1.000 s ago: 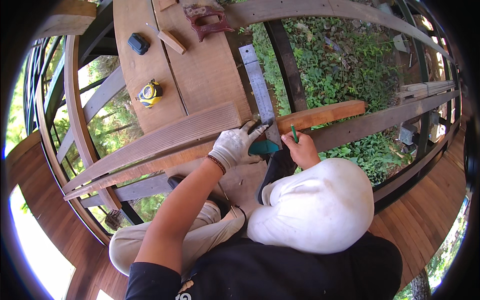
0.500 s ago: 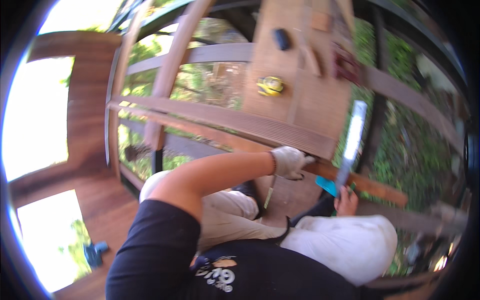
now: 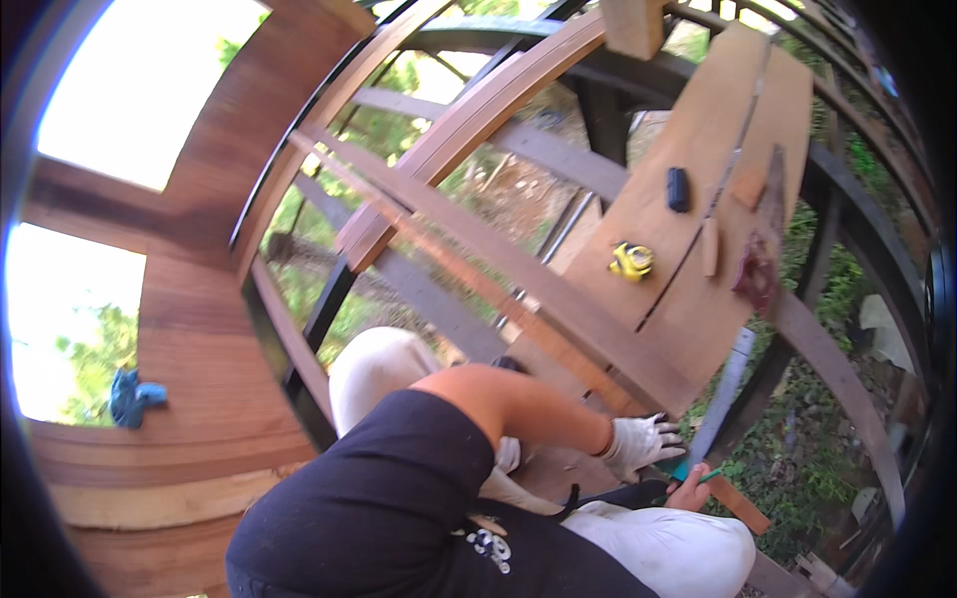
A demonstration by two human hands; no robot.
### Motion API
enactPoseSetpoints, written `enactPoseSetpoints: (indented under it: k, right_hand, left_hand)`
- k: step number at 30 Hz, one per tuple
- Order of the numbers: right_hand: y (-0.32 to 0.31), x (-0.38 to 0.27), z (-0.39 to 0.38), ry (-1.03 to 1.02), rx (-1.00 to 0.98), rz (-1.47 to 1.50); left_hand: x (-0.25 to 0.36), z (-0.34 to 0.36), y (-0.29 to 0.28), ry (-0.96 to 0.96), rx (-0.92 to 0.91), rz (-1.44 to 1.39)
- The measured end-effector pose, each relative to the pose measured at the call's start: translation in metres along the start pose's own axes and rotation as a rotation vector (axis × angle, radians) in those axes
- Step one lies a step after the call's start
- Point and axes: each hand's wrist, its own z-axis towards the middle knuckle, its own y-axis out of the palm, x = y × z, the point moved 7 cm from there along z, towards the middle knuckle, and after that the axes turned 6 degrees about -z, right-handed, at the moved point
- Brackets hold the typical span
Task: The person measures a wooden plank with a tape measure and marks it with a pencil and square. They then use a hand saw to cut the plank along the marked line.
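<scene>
My gloved left hand point(image 3: 643, 448) spreads its fingers over the reddish timber beam point(image 3: 615, 396), beside the end of a long board point(image 3: 538, 299). My bare right hand point(image 3: 688, 490) is closed on a green pencil point(image 3: 712, 475), next to the teal stock point(image 3: 676, 468) of a metal square point(image 3: 718, 394). Above them, on wide planks point(image 3: 603, 304), lie a yellow tape measure point(image 3: 630, 262), a black case point(image 3: 678, 189), a small wooden-bodied tool point(image 3: 710, 249), a wood block point(image 3: 748, 187) and a handsaw point(image 3: 758, 274) with a dark red handle.
A blue power tool point(image 3: 130, 399) rests on curved wooden decking point(image 3: 189, 369) at left, beside bright openings. Open framing of steel and timber beams point(image 3: 558, 159) surrounds the planks, with plants point(image 3: 817, 448) and ground visible below through the gaps.
The view has swung left, bringing the decking and blue tool into sight; the planks and hands now appear farther right, the hands lower. My left hand's fingers look more spread than half a second ago.
</scene>
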Motion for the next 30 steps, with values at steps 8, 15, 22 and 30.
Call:
enactPoseSetpoints:
  k: [8,15,22,30]
  right_hand:
    - [-0.004,-0.081,0.02,-0.037,-0.002,-0.018]
    - [-0.016,-0.03,0.033,0.029,0.161,0.26]
    - [-0.013,-0.008,0.027,0.054,0.236,0.3]
    - [-0.033,-0.016,0.045,0.029,0.257,0.223]
  left_hand:
    - [0.014,0.024,-0.034,0.05,0.076,0.05]
    - [-0.079,-0.045,-0.108,-0.074,-0.031,0.541]
    - [-0.105,-0.056,-0.119,-0.247,-0.078,0.52]
    - [-0.096,-0.022,-0.164,-0.27,0.122,0.432]
